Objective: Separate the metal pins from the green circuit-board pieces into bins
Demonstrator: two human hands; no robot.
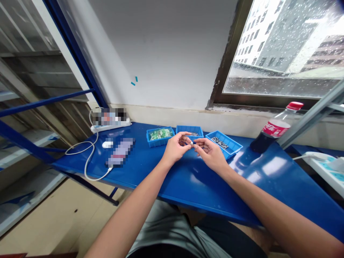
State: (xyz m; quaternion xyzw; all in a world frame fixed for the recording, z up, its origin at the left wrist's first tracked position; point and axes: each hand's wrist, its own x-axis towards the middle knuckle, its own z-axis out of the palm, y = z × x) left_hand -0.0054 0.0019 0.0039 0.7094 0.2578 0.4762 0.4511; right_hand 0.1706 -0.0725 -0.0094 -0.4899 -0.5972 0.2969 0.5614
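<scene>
Above the blue table, my left hand pinches a small white part between thumb and fingertips. Close beside it, my right hand is closed in a pinch at the same part; whatever sits in its fingertips is too small to name. Just behind the hands stand three blue bins. Green and white pieces fill the left bin. Small metal parts lie in the middle bin, partly hidden by my left hand. More metal pieces are in the right bin, near my right hand.
A cola bottle stands at the right by a metal post. To the left lie a phone with a white cable, a white oval object and a power strip. Another power strip sits far right.
</scene>
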